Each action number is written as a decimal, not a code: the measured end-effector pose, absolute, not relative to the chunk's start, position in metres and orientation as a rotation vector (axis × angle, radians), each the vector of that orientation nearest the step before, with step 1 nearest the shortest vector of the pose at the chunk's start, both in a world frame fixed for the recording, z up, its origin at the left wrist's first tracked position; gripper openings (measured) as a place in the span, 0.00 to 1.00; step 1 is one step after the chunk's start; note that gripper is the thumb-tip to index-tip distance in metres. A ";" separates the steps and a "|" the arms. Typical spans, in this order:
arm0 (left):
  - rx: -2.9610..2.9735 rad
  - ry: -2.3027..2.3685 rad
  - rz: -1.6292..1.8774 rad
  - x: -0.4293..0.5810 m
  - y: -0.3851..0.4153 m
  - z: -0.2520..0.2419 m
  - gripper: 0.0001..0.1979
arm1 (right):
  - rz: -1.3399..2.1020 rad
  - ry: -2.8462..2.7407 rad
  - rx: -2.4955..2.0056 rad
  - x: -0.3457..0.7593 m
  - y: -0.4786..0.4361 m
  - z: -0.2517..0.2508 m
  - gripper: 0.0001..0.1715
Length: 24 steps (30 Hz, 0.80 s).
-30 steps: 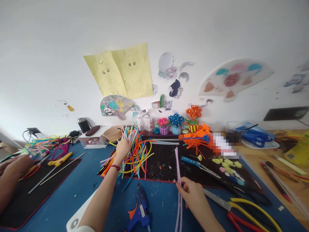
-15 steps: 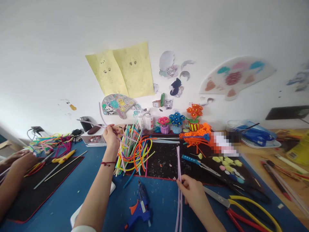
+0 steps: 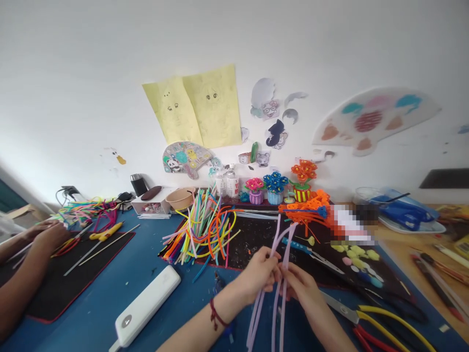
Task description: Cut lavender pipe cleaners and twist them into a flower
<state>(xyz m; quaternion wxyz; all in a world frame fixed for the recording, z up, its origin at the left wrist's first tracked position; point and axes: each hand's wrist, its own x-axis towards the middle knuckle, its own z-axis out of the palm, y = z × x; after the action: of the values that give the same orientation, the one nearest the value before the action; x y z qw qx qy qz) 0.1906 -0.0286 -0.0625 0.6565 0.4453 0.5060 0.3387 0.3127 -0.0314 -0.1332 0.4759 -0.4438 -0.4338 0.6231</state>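
Note:
My left hand, a dark red cord bracelet on its wrist, is closed on lilac pipe cleaners. Right beside it, my right hand pinches more lilac pipe cleaners. The strips rise above both hands, some bending over at the top, and their lower ends hang towards the front edge of the picture. Fingertips of the two hands are close together, so I cannot tell which strip each finger presses. Behind my left forearm a blue glue gun is mostly hidden.
A heap of coloured pipe cleaners lies behind my left hand. Large scissors lie at right, near pompoms. A white oblong device is at left. Flower pots stand by the wall. A co-worker's hands work far left.
My left hand has come from the heap, down and right, to beside my right hand, bringing lilac pipe cleaners. The white device now shows fully; the glue gun is largely covered.

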 end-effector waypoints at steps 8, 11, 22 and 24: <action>1.814 1.353 0.618 0.190 -0.045 -0.077 0.11 | 1.584 -0.847 -1.076 0.307 -0.035 -0.134 0.32; 1.958 1.263 0.490 0.181 -0.054 -0.061 0.14 | 1.559 -0.892 -1.073 0.306 -0.034 -0.139 0.29; 1.962 2.281 0.583 0.067 0.036 -0.017 0.17 | 1.524 -1.046 -1.170 0.308 -0.037 -0.137 0.26; 1.888 2.438 0.542 0.041 0.057 -0.020 0.18 | 1.519 -1.053 -1.183 0.308 -0.036 -0.137 0.25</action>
<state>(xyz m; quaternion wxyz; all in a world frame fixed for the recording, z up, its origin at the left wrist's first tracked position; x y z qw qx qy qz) 0.0408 0.0574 -0.0198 0.0055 0.6029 0.7787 0.1731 0.3079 -0.0363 -0.1369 0.4559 -0.4797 -0.4271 0.6162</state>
